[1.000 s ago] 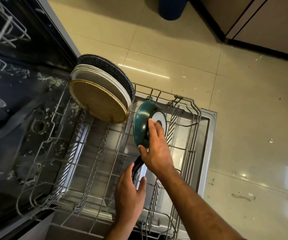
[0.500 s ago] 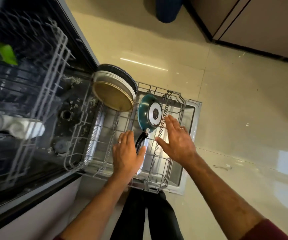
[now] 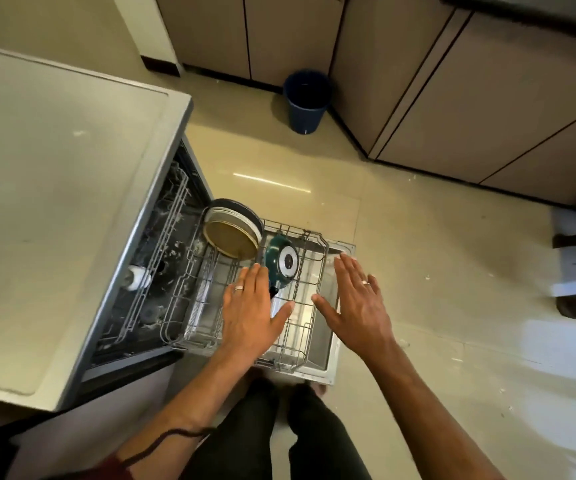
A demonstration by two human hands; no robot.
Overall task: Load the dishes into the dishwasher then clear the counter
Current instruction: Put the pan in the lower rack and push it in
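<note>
- Dishwasher [image 3: 161, 216] stands open, its lower rack [image 3: 245, 336] pulled out over the door.
- One teal frying pan [image 3: 277, 259] stands on edge in the rack; its handle is mostly hidden behind the left hand [image 3: 250, 315].
- Plates [image 3: 232, 233] lean stacked at the rack's far corner; their count is unclear.
- Left hand and right hand [image 3: 359, 304] hover flat, fingers spread wide, holding nothing; each wears one ring.
- One blue bin [image 3: 305, 102] stands by the cabinets.
- No writing is readable.
</note>
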